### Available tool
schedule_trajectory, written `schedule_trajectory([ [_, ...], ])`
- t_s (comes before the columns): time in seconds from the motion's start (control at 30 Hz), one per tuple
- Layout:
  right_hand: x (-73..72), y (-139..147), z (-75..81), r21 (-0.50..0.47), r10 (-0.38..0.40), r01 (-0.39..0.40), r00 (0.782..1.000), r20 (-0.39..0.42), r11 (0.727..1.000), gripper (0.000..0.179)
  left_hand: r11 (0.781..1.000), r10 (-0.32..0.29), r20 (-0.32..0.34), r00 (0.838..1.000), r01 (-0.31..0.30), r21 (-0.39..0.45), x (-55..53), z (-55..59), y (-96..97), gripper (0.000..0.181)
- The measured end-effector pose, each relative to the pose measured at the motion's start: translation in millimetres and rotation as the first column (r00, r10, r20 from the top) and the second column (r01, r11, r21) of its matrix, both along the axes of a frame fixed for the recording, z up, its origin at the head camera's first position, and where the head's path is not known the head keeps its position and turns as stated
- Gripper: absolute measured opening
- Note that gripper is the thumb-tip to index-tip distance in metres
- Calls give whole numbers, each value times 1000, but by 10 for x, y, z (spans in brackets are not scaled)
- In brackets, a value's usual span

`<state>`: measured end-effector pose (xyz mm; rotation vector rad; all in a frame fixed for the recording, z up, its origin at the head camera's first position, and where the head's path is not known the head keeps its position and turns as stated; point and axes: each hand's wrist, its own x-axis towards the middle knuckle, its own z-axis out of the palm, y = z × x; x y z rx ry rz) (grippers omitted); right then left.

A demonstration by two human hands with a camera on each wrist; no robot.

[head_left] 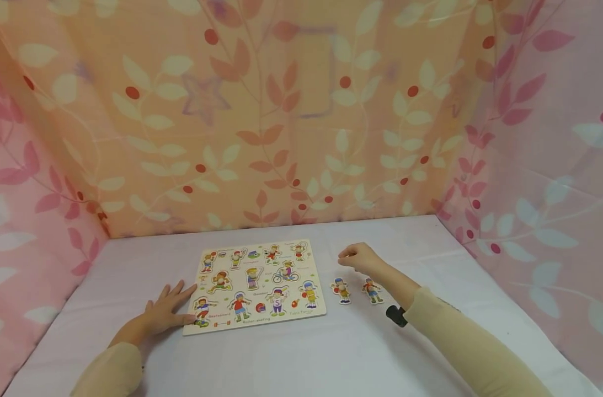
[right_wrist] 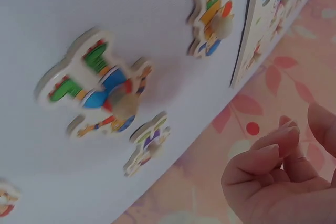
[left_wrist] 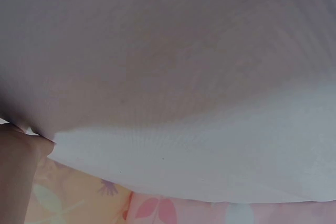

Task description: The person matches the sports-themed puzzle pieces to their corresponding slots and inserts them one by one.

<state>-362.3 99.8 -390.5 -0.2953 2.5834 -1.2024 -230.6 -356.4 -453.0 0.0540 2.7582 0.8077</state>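
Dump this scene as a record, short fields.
puzzle board: sports figures, flat on white-covered table
left hand: spread at board's left edge, thumb over corner
right hand: right of board, fingers curled, nothing visibly held
loose pieces: roller-skater, blue-capped ball player; right wrist view adds partly purple piece, cut-off piece
backdrop: leaf-print curtains

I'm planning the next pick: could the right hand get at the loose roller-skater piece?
Probably yes: the right hand appears empty and is close by, and the loose roller-skater piece lies face up, with nothing covering its knob.
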Motion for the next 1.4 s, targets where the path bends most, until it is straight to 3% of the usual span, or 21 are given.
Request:
schedule_trajectory([
  [0.27,47,249,5,-19,13,-13,1000,-10,1000,28,1000,2,-3,1000,-2,25,40,6,-16,95],
  [0.6,129,627,102,14,20,-20,999,-38,1000,29,1000,-2,-12,1000,3,9,-19,36,18,95],
  [0.87,207,831,153,24,42,-41,998,-36,999,30,1000,13,-3,1000,-13,4,5,-2,-11,95],
  [1.17,261,1127,74,53,61,-60,998,-8,997,31,999,7,-16,1000,-7,33,4,-58,-46,97],
  [1.4,330,1335,-19,36,64,-65,998,16,997,33,1000,2,-13,1000,-2,29,7,-29,-27,95],
])
